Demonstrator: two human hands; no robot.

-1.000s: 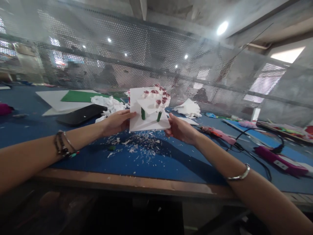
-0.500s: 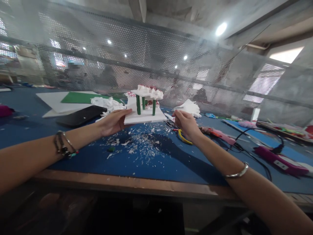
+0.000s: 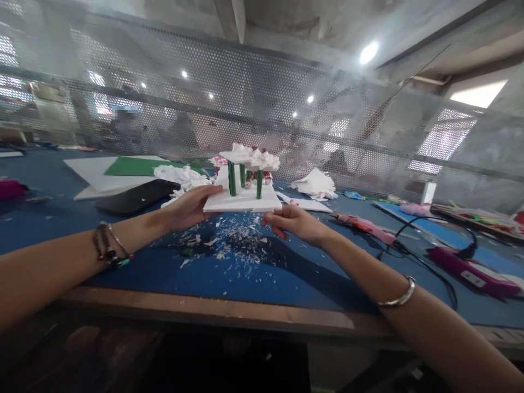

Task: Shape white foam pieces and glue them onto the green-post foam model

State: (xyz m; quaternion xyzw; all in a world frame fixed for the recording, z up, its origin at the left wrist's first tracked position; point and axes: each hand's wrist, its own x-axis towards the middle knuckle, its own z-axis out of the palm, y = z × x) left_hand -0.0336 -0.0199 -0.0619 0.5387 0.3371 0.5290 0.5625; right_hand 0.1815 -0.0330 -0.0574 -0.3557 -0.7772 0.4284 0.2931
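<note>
My left hand (image 3: 194,206) grips the left edge of a small white foam-board model (image 3: 241,203), held above the blue table. The model has green posts under a roof heaped with white and red ruffled pieces. Red-and-white details show behind the posts. Just below the base's front right corner is my right hand (image 3: 292,222), its fingers curled and pressed together; whatever they may hold is hidden. Behind this hand lies a flat white piece (image 3: 313,205) with small red marks. White scraps (image 3: 241,243) are strewn under the model.
A black phone-like slab (image 3: 139,197), white sheets (image 3: 88,169) and a green sheet (image 3: 135,166) lie left. Crumpled white material (image 3: 315,184) sits behind. At right are a pink-red tool (image 3: 366,226), black cable and purple power strip (image 3: 470,268). A perforated screen (image 3: 254,98) stands behind the table.
My right hand has moved left and slightly down, from beside the white piece to the model's front right corner. The model has come slightly closer, still in my left hand.
</note>
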